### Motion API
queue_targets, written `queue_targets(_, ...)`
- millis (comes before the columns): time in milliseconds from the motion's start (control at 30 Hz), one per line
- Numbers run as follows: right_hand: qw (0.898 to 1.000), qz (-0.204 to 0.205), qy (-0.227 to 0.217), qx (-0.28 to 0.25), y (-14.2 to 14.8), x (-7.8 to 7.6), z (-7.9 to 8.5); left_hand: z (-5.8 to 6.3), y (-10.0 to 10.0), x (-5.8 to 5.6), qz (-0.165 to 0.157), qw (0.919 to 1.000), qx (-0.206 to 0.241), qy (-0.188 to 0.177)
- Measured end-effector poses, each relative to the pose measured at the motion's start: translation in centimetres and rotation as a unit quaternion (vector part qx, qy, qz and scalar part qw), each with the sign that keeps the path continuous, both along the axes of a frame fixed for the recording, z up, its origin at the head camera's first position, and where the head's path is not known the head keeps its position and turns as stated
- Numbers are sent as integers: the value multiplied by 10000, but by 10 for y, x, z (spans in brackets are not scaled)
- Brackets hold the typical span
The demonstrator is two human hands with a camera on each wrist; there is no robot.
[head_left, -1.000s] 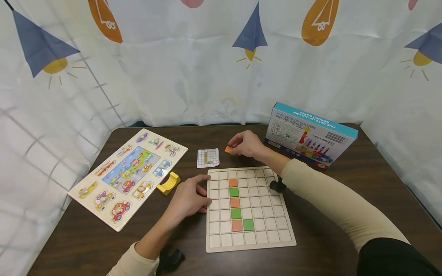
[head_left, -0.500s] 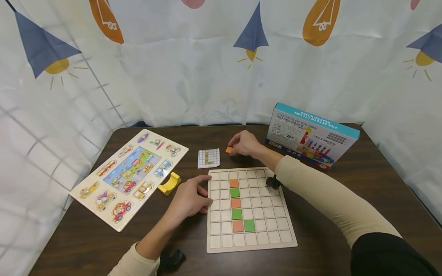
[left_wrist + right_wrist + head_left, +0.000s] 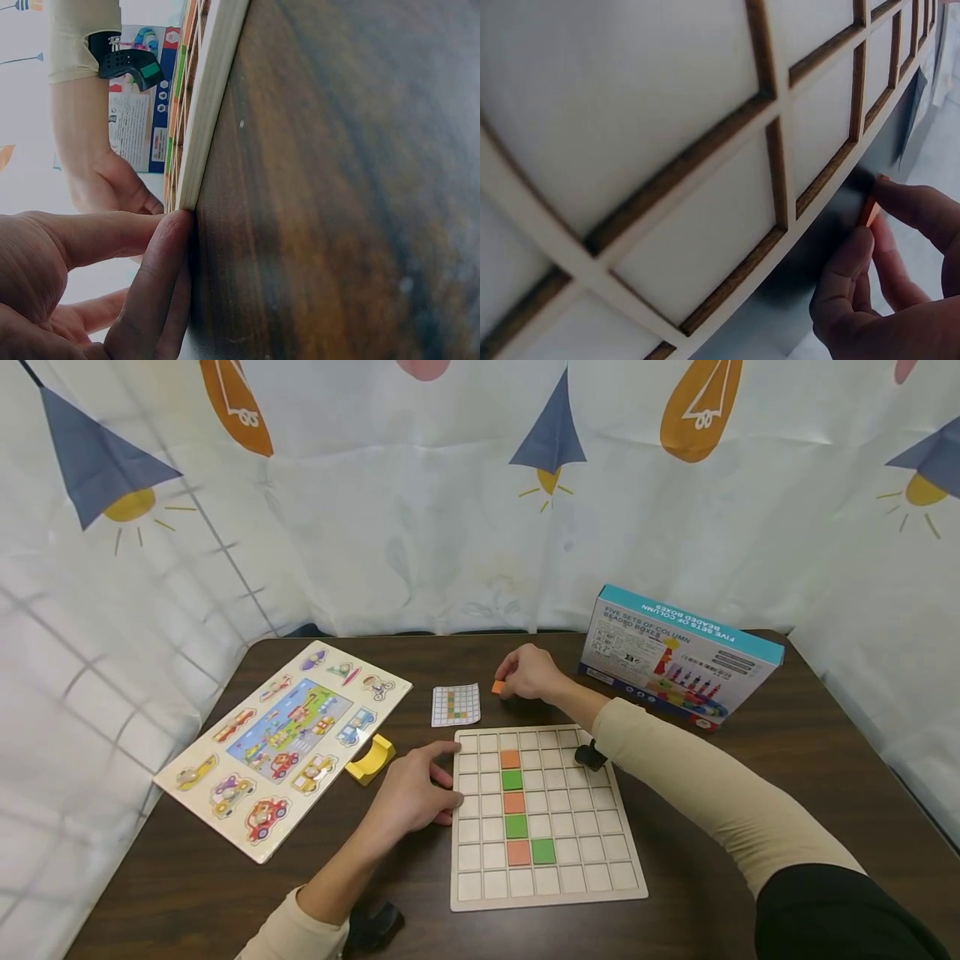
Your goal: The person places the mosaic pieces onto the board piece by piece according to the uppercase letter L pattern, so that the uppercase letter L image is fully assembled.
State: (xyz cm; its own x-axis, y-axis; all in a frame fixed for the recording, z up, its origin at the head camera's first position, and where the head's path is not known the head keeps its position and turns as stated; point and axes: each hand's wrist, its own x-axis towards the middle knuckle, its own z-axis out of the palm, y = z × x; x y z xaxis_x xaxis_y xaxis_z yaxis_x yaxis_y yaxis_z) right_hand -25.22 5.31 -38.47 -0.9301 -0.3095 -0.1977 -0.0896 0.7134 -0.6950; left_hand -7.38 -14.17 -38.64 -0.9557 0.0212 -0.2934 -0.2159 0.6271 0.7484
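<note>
A wooden grid board lies on the table, with orange and green square tiles in some cells. My left hand rests against the board's left edge; in the left wrist view its fairly straight fingers touch the rim. Beyond the far edge, my right hand pinches a small orange tile between thumb and fingertips, low over the table. The right wrist view shows this tile partly covered by the fingers. Left of it lies a small printed grid card with a coloured pattern.
A picture peg puzzle lies at the left, its right side beside a yellow curved block. At the back right stands a box with a blue top. A printed curtain hangs behind the table.
The whole head view has shifted slightly. My right forearm and wrist have turned a little inward, while the fingers stay at the orange tile. My left hand keeps its place at the board.
</note>
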Motion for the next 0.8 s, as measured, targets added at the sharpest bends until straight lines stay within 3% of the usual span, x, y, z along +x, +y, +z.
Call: queue_targets(800,9998,131,-147,-62,18,3,10,0,1,-1,56,10000,4,-47)
